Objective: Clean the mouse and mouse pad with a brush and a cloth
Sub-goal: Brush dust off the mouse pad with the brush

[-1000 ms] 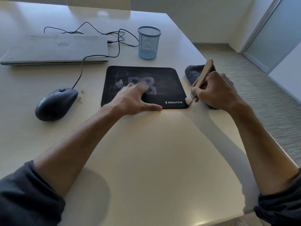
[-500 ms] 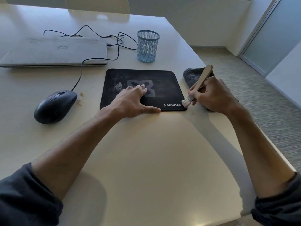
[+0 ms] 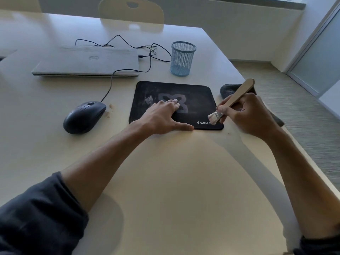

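A black mouse pad (image 3: pixel 198 100) with dusty smears lies flat on the table. My left hand (image 3: pixel 163 116) rests flat on its near half, fingers spread, thumb along the front edge. My right hand (image 3: pixel 246 116) grips a wooden-handled brush (image 3: pixel 233 100); its pale bristles touch the pad's near right corner, over the printed logo. A black wired mouse (image 3: pixel 83 116) sits to the left of the pad, off it. A dark grey cloth (image 3: pixel 228 90) lies right of the pad, mostly hidden behind my right hand.
A closed silver laptop (image 3: pixel 88 61) lies at the back left, with the mouse cable (image 3: pixel 128 70) looping beside it. A blue mesh pen cup (image 3: pixel 182 58) stands behind the pad. Crumbs (image 3: pixel 108 111) lie next to the mouse. The table's right edge (image 3: pixel 312 162) runs close to my right arm.
My right hand has carried the brush leftward, from just off the pad's right edge onto its near right corner. The left hand has stayed on the pad.
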### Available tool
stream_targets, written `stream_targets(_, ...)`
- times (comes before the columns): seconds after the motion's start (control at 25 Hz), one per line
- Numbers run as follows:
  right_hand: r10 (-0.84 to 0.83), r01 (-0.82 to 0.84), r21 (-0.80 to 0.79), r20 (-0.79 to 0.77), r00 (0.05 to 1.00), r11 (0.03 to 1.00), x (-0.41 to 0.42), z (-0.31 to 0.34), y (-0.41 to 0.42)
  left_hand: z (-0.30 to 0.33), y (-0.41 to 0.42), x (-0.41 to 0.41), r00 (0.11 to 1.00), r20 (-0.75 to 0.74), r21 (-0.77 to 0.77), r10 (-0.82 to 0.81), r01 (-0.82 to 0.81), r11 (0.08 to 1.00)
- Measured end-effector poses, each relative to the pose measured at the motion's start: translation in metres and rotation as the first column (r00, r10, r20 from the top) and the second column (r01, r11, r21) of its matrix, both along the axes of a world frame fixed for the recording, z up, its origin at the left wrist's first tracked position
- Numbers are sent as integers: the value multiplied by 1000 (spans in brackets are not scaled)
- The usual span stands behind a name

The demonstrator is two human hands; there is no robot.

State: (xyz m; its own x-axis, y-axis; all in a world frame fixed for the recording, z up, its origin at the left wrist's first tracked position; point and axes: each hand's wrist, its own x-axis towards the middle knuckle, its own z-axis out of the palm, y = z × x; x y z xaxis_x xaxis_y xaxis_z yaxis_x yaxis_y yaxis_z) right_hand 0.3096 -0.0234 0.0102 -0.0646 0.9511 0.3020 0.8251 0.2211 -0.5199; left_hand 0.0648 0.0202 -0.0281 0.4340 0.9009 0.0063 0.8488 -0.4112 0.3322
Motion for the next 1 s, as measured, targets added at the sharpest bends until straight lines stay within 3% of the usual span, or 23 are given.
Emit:
stream_targets(0.12,-69,77,-66,113,991,995,3,-3,1,-1,-1,0,1000,3,0,-5,5,1000)
stream_targets(0.2,-177,179,14,215,960,984,8,-1,1,0,-2,0,1000,14,-5,-4,4,1000)
stream_targets(0.24,-176,166,64,194,965,984,7,-1,0,0,-2,-1,1000,19,-6,-1,1,1000)
stream_targets(0.4,21,-1,138,-137,990,990,-10,-5,-2,-4,-6,-1,999,47,12,-20,20,1000)
stream_targets(0.64,75,-73,22,-457,886,997,-22,-16,1,-2,-22,7,956,247,306,-155,75,949)
stream_targets(0.8,170,-147,86,-541,824,985,-32,-18,0,-1,-28,9,920,313,426,-235,85,901)
stream_targets(1.0,190,-162,101,-608,771,982,-35,-20,-1,-1,-27,7,898,364,462,-249,58,885)
